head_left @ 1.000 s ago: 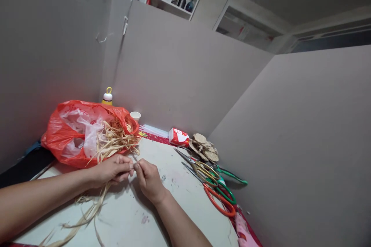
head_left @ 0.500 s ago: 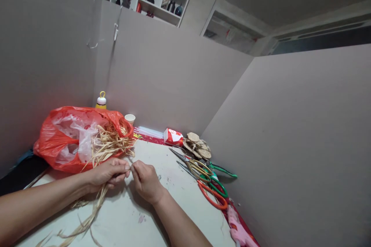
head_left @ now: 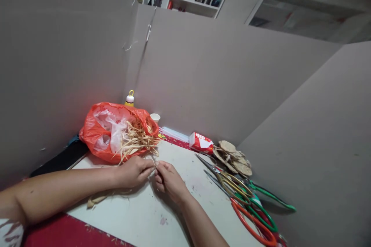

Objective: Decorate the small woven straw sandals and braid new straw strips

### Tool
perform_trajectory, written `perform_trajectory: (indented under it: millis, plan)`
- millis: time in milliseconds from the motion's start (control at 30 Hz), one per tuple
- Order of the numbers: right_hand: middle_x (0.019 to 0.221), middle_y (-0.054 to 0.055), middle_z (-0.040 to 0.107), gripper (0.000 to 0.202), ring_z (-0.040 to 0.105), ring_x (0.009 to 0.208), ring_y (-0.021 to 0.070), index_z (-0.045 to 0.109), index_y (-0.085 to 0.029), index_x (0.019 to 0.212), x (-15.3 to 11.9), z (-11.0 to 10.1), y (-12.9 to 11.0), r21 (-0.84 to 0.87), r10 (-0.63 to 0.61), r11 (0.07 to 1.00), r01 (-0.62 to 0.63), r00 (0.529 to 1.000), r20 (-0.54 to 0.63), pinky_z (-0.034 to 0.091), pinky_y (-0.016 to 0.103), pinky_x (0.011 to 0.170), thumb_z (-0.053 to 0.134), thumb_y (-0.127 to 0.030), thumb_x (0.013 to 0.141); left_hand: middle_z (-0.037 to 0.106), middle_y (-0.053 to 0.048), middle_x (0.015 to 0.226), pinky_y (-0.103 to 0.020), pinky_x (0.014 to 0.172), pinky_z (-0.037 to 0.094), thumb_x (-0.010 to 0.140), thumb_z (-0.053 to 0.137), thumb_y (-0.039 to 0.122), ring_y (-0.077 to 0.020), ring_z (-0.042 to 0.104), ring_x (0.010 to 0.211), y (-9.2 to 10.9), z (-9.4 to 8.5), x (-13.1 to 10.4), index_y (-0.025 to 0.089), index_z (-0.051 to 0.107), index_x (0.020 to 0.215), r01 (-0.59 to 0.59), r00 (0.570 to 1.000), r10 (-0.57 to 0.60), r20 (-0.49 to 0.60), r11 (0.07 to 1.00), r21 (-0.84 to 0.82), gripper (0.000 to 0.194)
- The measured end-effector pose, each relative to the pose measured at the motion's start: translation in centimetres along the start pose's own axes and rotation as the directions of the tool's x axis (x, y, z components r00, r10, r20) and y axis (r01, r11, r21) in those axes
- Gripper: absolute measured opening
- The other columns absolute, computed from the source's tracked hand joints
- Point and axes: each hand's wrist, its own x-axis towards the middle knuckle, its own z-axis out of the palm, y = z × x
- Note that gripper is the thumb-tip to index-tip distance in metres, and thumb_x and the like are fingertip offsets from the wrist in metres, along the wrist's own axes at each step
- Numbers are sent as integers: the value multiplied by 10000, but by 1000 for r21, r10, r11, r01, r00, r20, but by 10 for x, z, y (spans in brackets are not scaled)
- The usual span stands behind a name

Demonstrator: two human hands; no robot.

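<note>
One thin strand: left hand and right hand pinch it (both curled).

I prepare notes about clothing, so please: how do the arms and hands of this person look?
The left hand and right hand are both bare, without gloves, and no watch or bracelet shows. On the left arm, a white sleeve with a darker reddish pattern shows. On the right arm, no sleeve is in view.
</note>
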Motion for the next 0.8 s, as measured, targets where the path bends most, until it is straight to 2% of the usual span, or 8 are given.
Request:
perform_trajectory:
  millis: [67, 133, 267, 367, 467, 567, 667, 800]
  plan:
    - [443, -107, 377, 439, 273, 320, 41, 422, -211, 696, 0, -2, 0, 42, 13, 999, -13, 1000, 0, 199, 172, 328, 544, -622, 788, 598, -16, 683, -218, 624, 374, 885, 398, 207, -108, 503, 616, 1, 1, 3, 149, 584, 741, 79, 997, -77, 21, 986, -145, 242]
    - [445, -102, 402, 430, 297, 323, 38, 454, -196, 693, 0, -4, -1, 69, 4, 998, -3, 1000, -13, 209, 170, 330, 592, -596, 773, 610, -20, 674, -218, 602, 383, 900, 404, 277, -106, 509, 600, 2, 1, 6, 144, 605, 751, 189, 982, -170, 85, 924, -332, 283]
    - [439, -98, 404, 407, 295, 328, 34, 485, -179, 656, -1, -10, -4, 119, -18, 993, 25, 998, -61, 200, 174, 337, 636, -542, 763, 553, 21, 514, -202, 417, 282, 872, 459, 468, -66, 373, 379, 1, -4, 12, 134, 615, 793, 453, 891, -330, 310, 628, -633, 377]
    - [423, -105, 380, 407, 279, 329, 30, 432, -192, 615, -1, -19, -9, 174, -27, 983, 53, 989, -145, 190, 172, 350, 655, -504, 751, 600, 2, 538, -193, 405, 285, 816, 551, 521, -56, 404, 368, -1, -10, 13, 121, 636, 817, 513, 856, -346, 383, 482, -710, 409]
    - [436, -108, 364, 395, 277, 345, 27, 400, -197, 604, 1, -30, -13, 222, -50, 969, 110, 964, -261, 189, 169, 366, 661, -458, 743, 642, -17, 575, -190, 418, 323, 745, 658, 506, -60, 460, 389, -3, -14, 13, 112, 653, 827, 554, 831, -358, 426, 449, -701, 403]
    - [471, -103, 362, 375, 294, 363, 33, 384, -205, 613, 4, -38, -13, 249, -85, 949, 192, 919, -384, 207, 174, 376, 645, -443, 740, 663, -29, 604, -194, 439, 361, 699, 711, 481, -63, 493, 406, -6, -15, 13, 106, 637, 745, 565, 823, -380, 423, 461, -685, 385]
    - [494, -109, 331, 360, 287, 371, 42, 347, -223, 639, 7, -46, -10, 240, -131, 924, 299, 836, -533, 218, 180, 377, 593, -464, 745, 670, -38, 624, -194, 433, 362, 696, 711, 472, -61, 493, 404, -12, -12, 14, 103, 617, 709, 553, 826, -424, 372, 479, -681, 381]
    - [490, -123, 245, 377, 231, 354, 54, 257, -244, 642, 10, -61, -8, 173, -185, 906, 387, 729, -659, 190, 188, 356, 485, -515, 771, 687, -56, 687, -208, 446, 383, 719, 678, 446, -83, 518, 439, -18, -9, 16, 107, 627, 842, 577, 800, -503, 327, 496, -649, 364]
